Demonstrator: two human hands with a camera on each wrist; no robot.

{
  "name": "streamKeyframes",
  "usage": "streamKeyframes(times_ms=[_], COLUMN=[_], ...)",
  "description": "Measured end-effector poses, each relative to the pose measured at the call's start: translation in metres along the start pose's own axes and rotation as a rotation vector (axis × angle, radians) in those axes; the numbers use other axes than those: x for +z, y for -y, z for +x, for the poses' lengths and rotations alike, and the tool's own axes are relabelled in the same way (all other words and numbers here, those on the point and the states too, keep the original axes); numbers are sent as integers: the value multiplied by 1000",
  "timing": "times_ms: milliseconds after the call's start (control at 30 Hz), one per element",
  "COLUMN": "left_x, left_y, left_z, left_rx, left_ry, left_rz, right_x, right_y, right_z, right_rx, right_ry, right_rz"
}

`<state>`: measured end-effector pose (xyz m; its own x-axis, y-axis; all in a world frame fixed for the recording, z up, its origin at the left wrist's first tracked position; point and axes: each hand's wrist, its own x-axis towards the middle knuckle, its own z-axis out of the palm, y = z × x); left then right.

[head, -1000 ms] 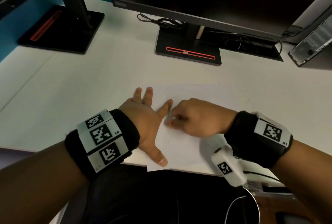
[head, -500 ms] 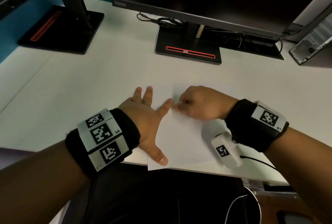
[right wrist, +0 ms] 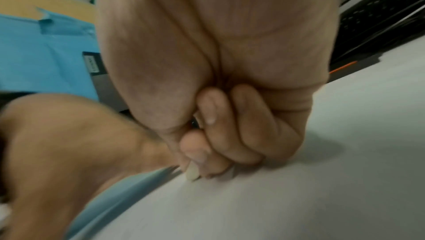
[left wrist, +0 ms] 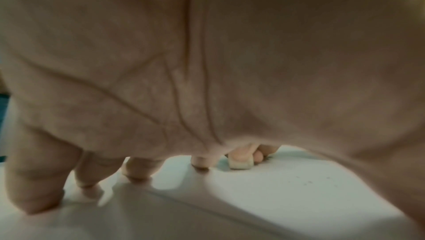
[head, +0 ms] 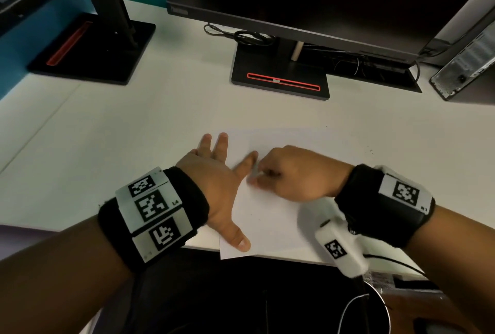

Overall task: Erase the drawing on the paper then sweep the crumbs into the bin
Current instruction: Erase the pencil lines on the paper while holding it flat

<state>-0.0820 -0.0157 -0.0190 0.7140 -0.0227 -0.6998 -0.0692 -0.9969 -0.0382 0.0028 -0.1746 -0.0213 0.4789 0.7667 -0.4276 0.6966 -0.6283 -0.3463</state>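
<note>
At the desk's point(head: 112, 146) near edge the paper point(head: 267, 221) lay flat, its near-left corner jutting just past that edge. The left hand point(head: 214, 181) was spread on the sheet's left margin, fingers straight and thumb pressing near the overhanging corner, pinning it. Just beside it, the right hand point(head: 294, 173) was clenched around a small pale eraser point(left wrist: 240, 164), pinched between thumb and fingertips with its end on the sheet. No pencil lines could be made out on the bare paper, though the part under the hands was hidden; by my judgement erasing was under way and possibly far along. A few dark crumbs point(left wrist: 308, 182) sat on the sheet, so sweeping had not begun. Beyond stood a monitor base point(head: 281, 76). Whether the bin was in view I could not tell.
</note>
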Motion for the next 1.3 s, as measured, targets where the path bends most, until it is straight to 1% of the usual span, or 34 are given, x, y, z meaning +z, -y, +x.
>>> streamKeyframes(times_ms=[33,100,167,233,300,367,467,533,600,633,700,767,833,933,1000,1100,1167,1233,1300], left_x=[0,0,2,2,2,-1,-1,0,0,-1,-2,-2,-1,1,2,1,1,2,2], left_y=[0,0,1,2,0,-1,-1,-1,-1,-1,-2,-2,0,0,1,0,1,0,0], left_z=[0,-1,-1,-1,-1,-2,-4,-3,-3,-3,-4,-3,-3,-2,-2,-3,-2,-1,-1], left_rx=[0,5,10,7,-4,-17,-17,-18,-19,-21,-24,-21,-17,-13,-16,-15,-13,-9,-15], left_ry=[1,-4,-18,-29,-22,-7,-8,-15,-8,-3,7,6,-3,-12,-15,-15,-16,-28,-36], left_rz=[-1,-8,-13,-11,-6,1,2,6,11,13,8,6,10,19,17,9,10,15,19], right_x=[-5,-15,-15,-6,-2,-10,-21,-14,-5,-4,-12,-21,-17,-2,-8,-21,-14,-4,-5], right_y=[-5,-16,-16,-8,-5,-16,-30,-23,-11,-9,-17,-25,-20,-1,-4,-16,-8,3,1], right_z=[2,6,8,7,2,3,7,6,3,2,6,9,10,4,4,11,12,10,9], right_rx=[32,103,105,42,16,62,143,102,27,18,69,123,94,-6,18,100,59,-3,-3], right_ry=[-7,-68,-116,-97,-31,-19,-102,-110,-41,-8,-14,-81,-108,-17,-2,-73,-76,-29,-5], right_rz=[-2,-1,-18,-35,-22,5,23,-14,-11,11,36,37,-12,-30,-2,29,6,5,13])
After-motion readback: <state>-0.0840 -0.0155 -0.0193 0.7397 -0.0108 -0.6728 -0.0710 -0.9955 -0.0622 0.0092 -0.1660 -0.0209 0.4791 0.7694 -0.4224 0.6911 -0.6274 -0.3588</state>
